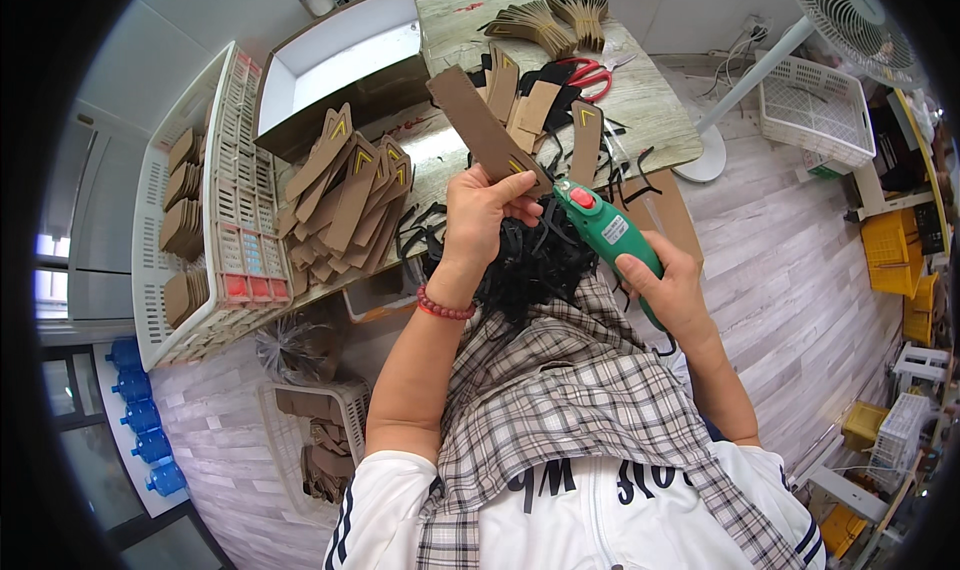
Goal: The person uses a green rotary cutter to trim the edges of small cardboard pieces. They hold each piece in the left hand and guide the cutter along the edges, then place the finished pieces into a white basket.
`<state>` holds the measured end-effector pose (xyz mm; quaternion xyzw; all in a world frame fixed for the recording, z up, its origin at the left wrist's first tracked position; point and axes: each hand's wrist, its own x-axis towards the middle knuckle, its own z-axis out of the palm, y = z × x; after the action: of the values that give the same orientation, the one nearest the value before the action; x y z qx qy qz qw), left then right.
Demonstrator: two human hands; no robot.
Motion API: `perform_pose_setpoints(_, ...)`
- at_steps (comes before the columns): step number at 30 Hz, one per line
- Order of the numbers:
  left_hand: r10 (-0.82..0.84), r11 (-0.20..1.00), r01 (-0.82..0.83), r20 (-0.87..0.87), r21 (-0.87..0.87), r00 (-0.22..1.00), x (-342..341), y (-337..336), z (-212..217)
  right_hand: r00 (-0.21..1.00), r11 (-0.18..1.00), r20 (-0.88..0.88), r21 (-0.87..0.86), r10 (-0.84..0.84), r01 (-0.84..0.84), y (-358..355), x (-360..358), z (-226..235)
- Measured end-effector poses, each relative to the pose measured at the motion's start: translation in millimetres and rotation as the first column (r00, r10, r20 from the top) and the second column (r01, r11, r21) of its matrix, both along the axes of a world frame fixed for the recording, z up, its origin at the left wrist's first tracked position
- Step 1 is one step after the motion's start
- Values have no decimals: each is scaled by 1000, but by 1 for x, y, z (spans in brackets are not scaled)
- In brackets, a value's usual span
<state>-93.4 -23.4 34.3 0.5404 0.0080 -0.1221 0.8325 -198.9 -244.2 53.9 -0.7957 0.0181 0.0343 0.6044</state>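
Note:
Between the thumb and fingers of my left hand [480, 210] is a flat brown strap piece [480, 120] with a yellow chevron near its lower end. My right hand [668, 280] grips a green handheld electric cutter [605, 225] with a red button. The cutter's head meets the lower right end of the strap piece; whether it is cutting cannot be seen. Below both hands, a heap of black trimmings [525, 260] lies on my checked apron [560, 370]. More brown pieces [350, 190] with yellow chevrons are piled on the table to the left.
Red-handled scissors [592, 80] lie behind the loose pieces on the table [640, 100]. Fanned stacks [535, 27] sit at the far edge. An open box [345, 60] and a white basket [225, 170] stand left. A fan [850, 25] stands right.

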Motion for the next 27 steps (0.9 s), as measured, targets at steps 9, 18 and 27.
perform_pose_setpoints(9,-47,998,48,-28,50,998,-6,-8,0,1000,1000,5,15,-14,14,2,5,2)
perform_pose_setpoints(18,194,972,-189,20,-141,981,-7,1,-8,996,991,-15,97,-90,91,13,11,6)
perform_pose_setpoints(27,417,821,-424,-106,-383,903,75,86,-5,977,973,-45,85,-210,213,-19,-9,-16)
